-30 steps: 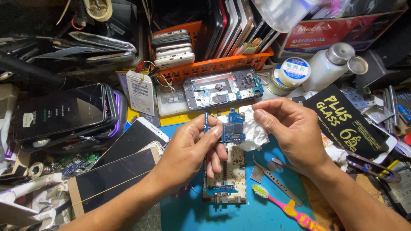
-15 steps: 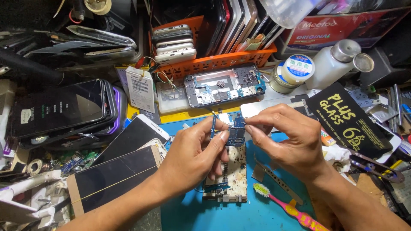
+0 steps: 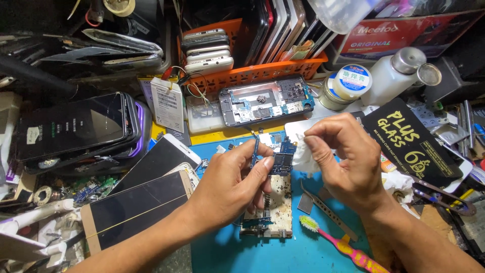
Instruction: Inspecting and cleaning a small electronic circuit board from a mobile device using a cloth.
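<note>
Left hand (image 3: 230, 184) pinched small blue circuit board (image 3: 281, 161) above blue mat (image 3: 303, 253); right hand (image 3: 348, 162) clenched white tissue (image 3: 302, 151) against board. Wiping apparently midway; opened phone frame (image 3: 267, 101) beyond mat awaited board.

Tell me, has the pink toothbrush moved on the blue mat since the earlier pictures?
No. The pink toothbrush lies at the same slant on the blue mat, beside the tweezers; only the camera shifted.

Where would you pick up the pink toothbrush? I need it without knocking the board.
Take the pink toothbrush by its handle, coming from the lower right. The green bristle head lies toward the circuit board and tweezers, while the handle runs away from them across bare blue mat.
</note>
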